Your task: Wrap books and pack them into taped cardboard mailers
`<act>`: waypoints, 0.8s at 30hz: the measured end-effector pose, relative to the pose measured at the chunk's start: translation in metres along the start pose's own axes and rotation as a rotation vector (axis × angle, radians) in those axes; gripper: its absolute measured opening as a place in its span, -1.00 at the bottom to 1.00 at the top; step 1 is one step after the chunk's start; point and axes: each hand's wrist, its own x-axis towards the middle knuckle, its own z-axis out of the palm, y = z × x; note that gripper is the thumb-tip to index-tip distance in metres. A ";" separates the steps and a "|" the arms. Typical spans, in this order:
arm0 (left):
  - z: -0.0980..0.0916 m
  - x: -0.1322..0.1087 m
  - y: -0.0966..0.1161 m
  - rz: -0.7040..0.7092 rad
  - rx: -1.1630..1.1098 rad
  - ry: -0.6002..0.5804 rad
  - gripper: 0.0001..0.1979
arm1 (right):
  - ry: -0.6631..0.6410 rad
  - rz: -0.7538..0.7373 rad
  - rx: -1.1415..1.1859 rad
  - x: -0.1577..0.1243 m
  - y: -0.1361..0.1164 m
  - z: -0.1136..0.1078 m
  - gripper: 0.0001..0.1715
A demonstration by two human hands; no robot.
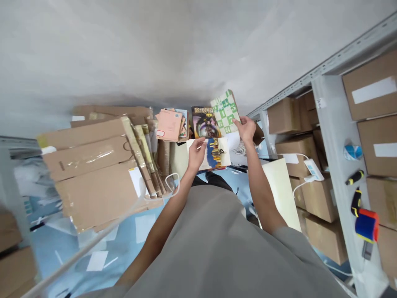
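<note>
My right hand pinches the lower right edge of a green-and-white checkered booklet, which is raised and tilted. Just left of it is a dark illustrated book with a purple and brown cover. My left hand lies over the left part of a white book with a blue and yellow picture, fingers loosely bent and apart near its upper edge. A pile of pink booklets is to the left of the dark book.
Flattened cardboard boxes are stacked on the left. At right, a metal shelf holds cardboard cartons, with a white power strip beside them. Cutters and a tape dispenser hang on the post. A white cable loops near my left forearm.
</note>
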 end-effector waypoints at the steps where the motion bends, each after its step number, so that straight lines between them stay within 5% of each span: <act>1: 0.011 -0.003 0.001 -0.006 -0.033 -0.045 -0.61 | 0.038 0.030 0.114 -0.019 0.005 -0.014 -0.39; 5: 0.059 -0.026 0.003 -0.006 -0.174 -0.228 -0.34 | 0.138 0.191 0.509 -0.120 0.029 -0.061 -0.29; 10: 0.101 -0.075 -0.014 -0.157 -0.177 -0.431 -0.13 | 0.269 0.361 0.614 -0.225 0.068 -0.103 -0.31; 16: 0.157 -0.130 -0.053 -0.287 -0.065 -0.626 -0.14 | 0.203 0.462 0.804 -0.282 0.144 -0.160 -0.14; 24: 0.271 -0.219 -0.126 -0.370 0.168 -0.855 -0.05 | 0.534 0.398 0.699 -0.329 0.250 -0.227 -0.06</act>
